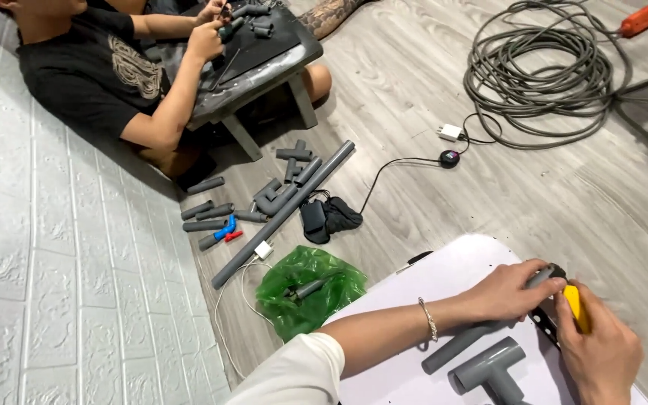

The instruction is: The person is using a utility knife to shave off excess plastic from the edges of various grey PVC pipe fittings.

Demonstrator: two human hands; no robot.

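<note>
My left hand (510,291), with a bracelet on the wrist and a white sleeve, presses down on one end of a grey pipe (459,346) that lies slanted on a white tabletop (451,279). My right hand (600,352) is closed around a yellow-handled tool (577,306) right at that pipe end. The tool's black working part is mostly hidden between my hands. A grey T-shaped pipe fitting (489,369) lies on the tabletop just below the pipe.
Another person in a black shirt (91,71) sits at a low grey table (264,64), handling pipe pieces. On the wood floor lie a long grey pipe (286,214), several short pipe pieces, a green plastic bag (309,289), a black pouch (325,217) and a coiled cable (541,71).
</note>
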